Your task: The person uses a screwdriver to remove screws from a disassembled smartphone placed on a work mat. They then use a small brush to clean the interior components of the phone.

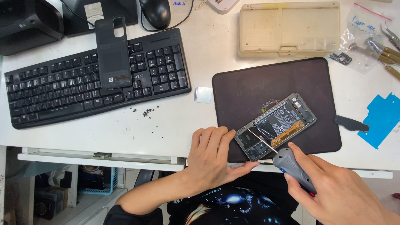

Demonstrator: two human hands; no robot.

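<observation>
Right hand (pixel 333 189): fingers wrapped tight on grey screwdriver (pixel 291 166), bit on the near end of the phone (pixel 276 126). Left hand (pixel 212 156): flat, fingers together, bracing that end, holding nothing. Phone: opened, battery showing, on dark mat (pixel 250 89) at table edge. Step, judged: working a screw; next calls for a steady, upright bit. Loose screws (pixel 146 112) by keyboard (pixel 62 89); back cover (pixel 112 52) lies on it; beige tray (pixel 289 29) beyond

My right hand (pixel 337 196) runs off the bottom edge, and it covers the screwdriver's (pixel 293 168) rear end. I can't make out the small dark bits (pixel 146 112) below the keyboard (pixel 54 89). The pliers (pixel 389 46) are cut off at the right edge.
</observation>
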